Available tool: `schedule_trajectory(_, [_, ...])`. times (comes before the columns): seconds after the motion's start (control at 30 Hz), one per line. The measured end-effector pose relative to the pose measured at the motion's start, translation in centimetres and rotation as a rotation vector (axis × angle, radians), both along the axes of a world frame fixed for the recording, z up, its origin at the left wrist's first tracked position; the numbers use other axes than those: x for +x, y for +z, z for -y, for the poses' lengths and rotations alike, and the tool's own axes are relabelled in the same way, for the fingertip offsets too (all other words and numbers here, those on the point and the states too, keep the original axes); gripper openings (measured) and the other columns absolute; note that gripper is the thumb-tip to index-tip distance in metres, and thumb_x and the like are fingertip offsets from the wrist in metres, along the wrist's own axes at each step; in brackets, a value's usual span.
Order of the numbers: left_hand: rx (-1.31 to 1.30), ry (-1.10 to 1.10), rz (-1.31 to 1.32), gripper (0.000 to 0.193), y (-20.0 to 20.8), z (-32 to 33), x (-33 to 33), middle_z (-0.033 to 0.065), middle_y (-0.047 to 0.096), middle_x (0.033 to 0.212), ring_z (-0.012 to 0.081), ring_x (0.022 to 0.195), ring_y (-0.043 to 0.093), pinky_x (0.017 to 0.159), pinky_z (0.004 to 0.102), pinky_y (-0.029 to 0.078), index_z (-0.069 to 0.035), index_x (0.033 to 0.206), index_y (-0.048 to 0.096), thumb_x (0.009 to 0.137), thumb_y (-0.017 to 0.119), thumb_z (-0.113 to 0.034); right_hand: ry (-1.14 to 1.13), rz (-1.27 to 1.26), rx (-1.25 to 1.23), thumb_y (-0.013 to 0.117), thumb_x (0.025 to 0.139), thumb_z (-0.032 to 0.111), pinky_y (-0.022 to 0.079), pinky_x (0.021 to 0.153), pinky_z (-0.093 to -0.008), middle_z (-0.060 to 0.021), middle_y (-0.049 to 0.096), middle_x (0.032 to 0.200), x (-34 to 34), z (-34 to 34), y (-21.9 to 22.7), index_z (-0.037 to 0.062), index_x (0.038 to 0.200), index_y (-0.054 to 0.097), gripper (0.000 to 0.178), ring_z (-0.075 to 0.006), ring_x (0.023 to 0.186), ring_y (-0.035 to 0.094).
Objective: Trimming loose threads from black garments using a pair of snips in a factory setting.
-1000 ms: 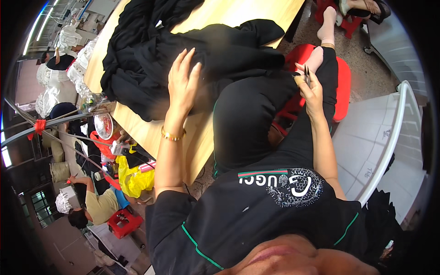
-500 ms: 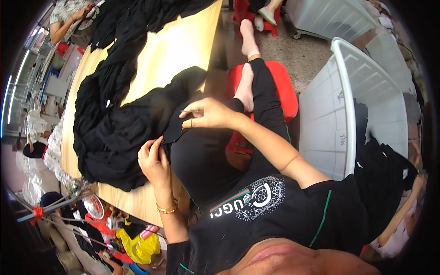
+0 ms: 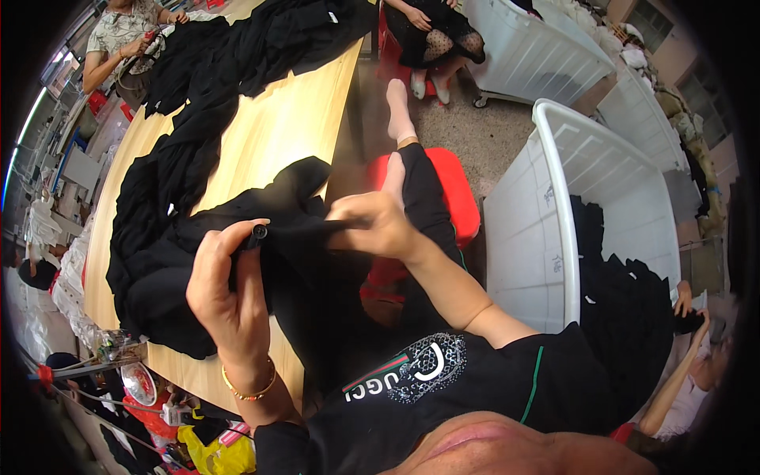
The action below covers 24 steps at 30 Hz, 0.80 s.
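Note:
Pinched between the thumb and fingertips of my left hand [image 3: 226,297] is the edge of a black garment [image 3: 297,229]. A round black button [image 3: 260,231] shows right at those fingertips. The cloth stretches across to my right hand [image 3: 376,226], whose curled fingers close on it; they are partly smeared by motion, and whether anything else is in them cannot be made out. The garment hangs down over my lap. Beyond my left hand lies a heap of black garments [image 3: 162,273], on the light wooden table [image 3: 273,119].
Right of my legs stands a white plastic bin [image 3: 522,229] holding black clothes [image 3: 625,293]. My feet rest by a red stool [image 3: 455,194]. Another person [image 3: 119,39] works at the table's far left. A second person [image 3: 431,36] sits beyond my feet, near another white bin [image 3: 530,55].
My left hand has risen and moved left, bringing the button into sight. The right hand has moved slightly right and down and now pulls the cloth taut. The small metal-looking item in it no longer shows.

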<state>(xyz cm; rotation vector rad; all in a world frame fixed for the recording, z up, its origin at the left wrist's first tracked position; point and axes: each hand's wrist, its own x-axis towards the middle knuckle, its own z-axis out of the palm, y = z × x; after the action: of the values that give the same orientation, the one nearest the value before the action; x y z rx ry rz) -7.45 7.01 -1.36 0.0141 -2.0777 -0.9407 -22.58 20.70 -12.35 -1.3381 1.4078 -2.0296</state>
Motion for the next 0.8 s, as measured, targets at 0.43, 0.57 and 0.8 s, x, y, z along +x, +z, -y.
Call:
schedule_trajectory(0.43, [0.621,-0.214,0.428,0.019,-8.5,4.9,-0.8,0.0022,0.069,0.086,0.0065,0.078,0.059,0.069,0.0206,0.047,0.005,0.099,0.068,0.089,0.066,-0.011,-0.387,-0.087,0.297,0.068,0.090,0.021,0.046,0.076,-0.0231,-0.0035,0.063,0.092,-1.2,-0.9,-0.9,0.0024,0.118,0.060,0.035,-0.0085,0.083,0.056])
schedule_trajectory(0.57, [0.914,-0.287,0.379,0.016,-10.2,5.3,-0.4,-0.0013,0.067,0.091,0.0038,0.084,0.057,0.078,0.0180,0.044,0.002,0.100,0.068,0.091,0.064,-0.012,-0.353,-0.556,0.197,0.069,0.087,0.020,0.048,0.075,-0.0268,-0.0076,0.063,0.093,0.4,0.2,0.6,0.0039,0.117,0.064,0.035,-0.0152,0.082,0.059])
schedule_trajectory(0.8, [0.860,-0.354,0.339,0.021,-10.1,5.4,0.0,-0.0027,0.062,0.092,0.0050,0.090,0.053,0.083,0.0192,0.039,0.002,0.098,0.064,0.095,0.057,-0.018,-0.329,-0.658,0.185,0.077,0.075,0.010,0.048,0.063,-0.0268,-0.0057,0.060,0.083,1.5,2.6,-0.5,0.0073,0.115,0.068,0.041,-0.0157,0.072,0.060])
